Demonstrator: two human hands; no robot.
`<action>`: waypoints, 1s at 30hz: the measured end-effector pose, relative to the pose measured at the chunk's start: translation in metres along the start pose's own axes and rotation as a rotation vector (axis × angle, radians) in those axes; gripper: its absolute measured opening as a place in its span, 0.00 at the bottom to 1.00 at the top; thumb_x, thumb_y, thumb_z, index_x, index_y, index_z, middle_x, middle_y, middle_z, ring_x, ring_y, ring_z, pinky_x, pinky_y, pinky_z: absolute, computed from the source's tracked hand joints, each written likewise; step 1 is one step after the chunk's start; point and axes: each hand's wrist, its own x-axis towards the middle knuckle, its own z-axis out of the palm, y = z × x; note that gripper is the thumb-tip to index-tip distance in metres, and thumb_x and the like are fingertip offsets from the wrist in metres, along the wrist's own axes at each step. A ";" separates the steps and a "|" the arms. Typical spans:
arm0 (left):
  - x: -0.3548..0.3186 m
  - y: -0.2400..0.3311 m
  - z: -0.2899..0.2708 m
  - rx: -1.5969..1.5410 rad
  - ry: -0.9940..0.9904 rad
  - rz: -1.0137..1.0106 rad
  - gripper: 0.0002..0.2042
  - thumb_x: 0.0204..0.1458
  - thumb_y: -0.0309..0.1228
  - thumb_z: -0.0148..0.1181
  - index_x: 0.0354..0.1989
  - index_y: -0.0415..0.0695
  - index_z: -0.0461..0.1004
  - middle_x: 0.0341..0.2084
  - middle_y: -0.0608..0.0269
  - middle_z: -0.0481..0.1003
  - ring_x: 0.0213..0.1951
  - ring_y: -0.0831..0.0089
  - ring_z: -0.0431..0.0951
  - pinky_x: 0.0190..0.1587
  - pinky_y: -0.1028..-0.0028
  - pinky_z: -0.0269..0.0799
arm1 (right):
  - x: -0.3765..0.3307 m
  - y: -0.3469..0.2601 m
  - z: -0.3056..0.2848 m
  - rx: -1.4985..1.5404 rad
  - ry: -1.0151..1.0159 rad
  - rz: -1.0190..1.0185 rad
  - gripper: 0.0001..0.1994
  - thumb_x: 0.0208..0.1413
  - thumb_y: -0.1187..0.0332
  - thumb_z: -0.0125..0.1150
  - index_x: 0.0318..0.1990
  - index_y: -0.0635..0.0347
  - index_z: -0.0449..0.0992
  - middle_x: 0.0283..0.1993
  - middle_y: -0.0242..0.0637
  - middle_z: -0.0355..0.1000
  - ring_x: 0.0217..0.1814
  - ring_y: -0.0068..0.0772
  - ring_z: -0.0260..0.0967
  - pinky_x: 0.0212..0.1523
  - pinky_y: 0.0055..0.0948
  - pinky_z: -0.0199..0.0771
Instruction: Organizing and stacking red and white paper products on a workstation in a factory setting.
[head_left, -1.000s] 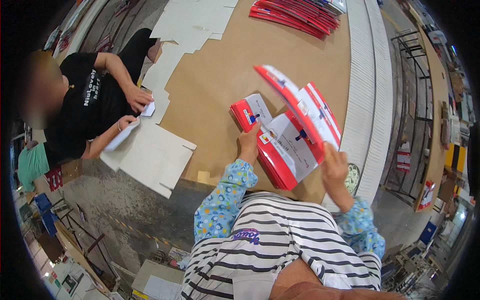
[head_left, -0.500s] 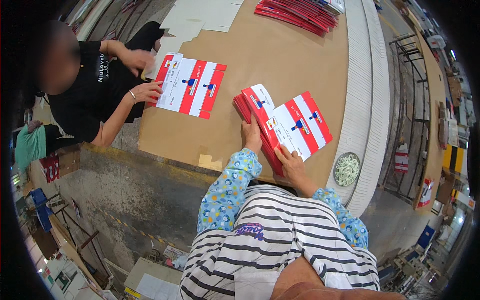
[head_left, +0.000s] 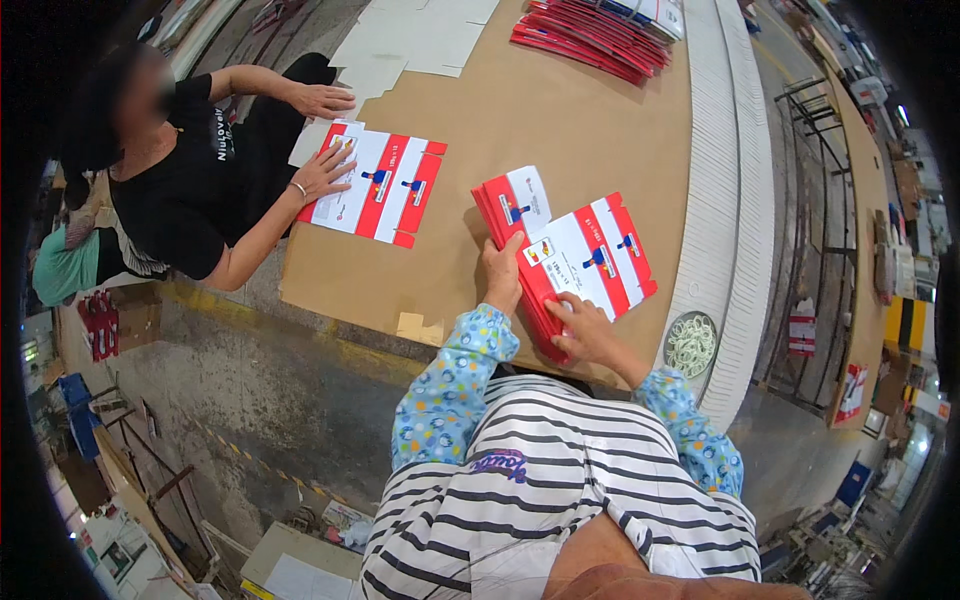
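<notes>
A stack of flat red-and-white cardboard cartons [head_left: 537,292] lies slanted near the front edge of the table. The top carton's printed panel [head_left: 592,252] spreads out flat to the right of the stack. My left hand [head_left: 503,272] grips the stack's left side, its thumb over the red top and its other fingers hidden along the edge. With fingers bent over the near end, my right hand [head_left: 588,330] holds the red edge where the stack meets the spread panel.
Across the table at left, a co-worker presses both hands near another flat carton [head_left: 385,190]. A pile of red-and-white cartons [head_left: 595,40] stands at the far end. At right, a round dish of pale green rings [head_left: 691,343] rests on white ribbed material [head_left: 730,200].
My right hand has shifted slightly down and left along the stack's near end, its fingers more bent. The co-worker's hands have moved further over their carton, which now lies slightly lower.
</notes>
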 end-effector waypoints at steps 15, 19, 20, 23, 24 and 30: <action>-0.075 0.072 -0.017 0.462 -0.723 0.259 0.22 0.48 0.25 0.64 0.53 0.42 0.66 0.43 0.62 0.71 0.46 0.74 0.71 0.47 0.72 0.69 | 0.019 -0.021 -0.093 1.238 0.722 -0.124 0.45 0.50 0.65 0.68 0.68 0.63 0.40 0.60 0.44 0.57 0.62 0.34 0.58 0.62 0.35 0.58; -0.091 0.050 -0.022 0.433 -0.713 0.397 0.34 0.44 0.27 0.67 0.60 0.44 0.57 0.46 0.58 0.68 0.48 0.68 0.71 0.51 0.69 0.67 | 0.016 -0.020 -0.066 1.275 0.746 -0.206 0.45 0.48 0.66 0.68 0.66 0.65 0.41 0.60 0.43 0.56 0.60 0.34 0.58 0.62 0.36 0.58; -0.092 0.038 -0.025 0.437 -0.683 0.518 0.38 0.42 0.27 0.69 0.61 0.44 0.54 0.47 0.57 0.67 0.50 0.65 0.70 0.53 0.68 0.66 | 0.013 -0.023 -0.063 1.276 0.741 -0.207 0.45 0.48 0.66 0.68 0.66 0.65 0.41 0.60 0.43 0.56 0.60 0.34 0.58 0.62 0.36 0.58; -0.103 0.040 -0.010 0.356 -0.701 0.550 0.42 0.37 0.27 0.71 0.62 0.43 0.52 0.48 0.55 0.66 0.50 0.62 0.70 0.54 0.66 0.65 | 0.005 -0.025 -0.059 1.251 0.788 -0.191 0.44 0.47 0.67 0.69 0.64 0.65 0.40 0.56 0.44 0.58 0.58 0.35 0.58 0.61 0.36 0.58; -0.104 0.043 -0.005 0.316 -0.714 0.547 0.42 0.36 0.26 0.71 0.62 0.43 0.52 0.48 0.55 0.67 0.50 0.61 0.70 0.54 0.66 0.65 | 0.004 -0.025 -0.057 1.249 0.790 -0.187 0.44 0.47 0.67 0.69 0.64 0.65 0.40 0.56 0.44 0.58 0.58 0.35 0.58 0.61 0.36 0.58; -0.089 0.049 -0.004 0.590 -0.718 0.978 0.30 0.41 0.26 0.71 0.52 0.43 0.60 0.51 0.52 0.66 0.51 0.62 0.69 0.53 0.67 0.67 | -0.005 -0.015 -0.046 1.093 0.841 -0.226 0.37 0.49 0.68 0.66 0.60 0.64 0.46 0.54 0.43 0.57 0.56 0.34 0.59 0.58 0.34 0.58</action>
